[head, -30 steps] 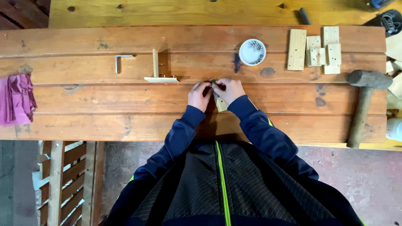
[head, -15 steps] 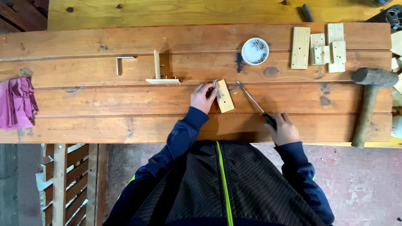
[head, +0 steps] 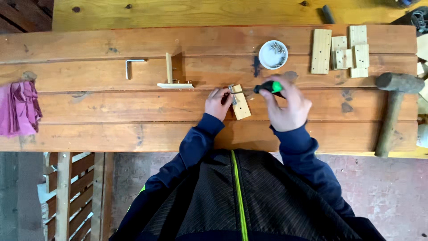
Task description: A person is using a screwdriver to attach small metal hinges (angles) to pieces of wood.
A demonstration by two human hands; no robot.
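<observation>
The left hand [head: 217,103] pinches a small metal bracket [head: 232,93] against the wood block [head: 241,108] on the bench [head: 133,107], fingers closed on it. The right hand [head: 287,105] grips a screwdriver [head: 267,87], its tip at the bracket.

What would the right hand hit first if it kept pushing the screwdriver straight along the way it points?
The right hand aims the screwdriver leftward; its tip looks to be already at the metal bracket on the small wood block, beside the left hand.
</observation>
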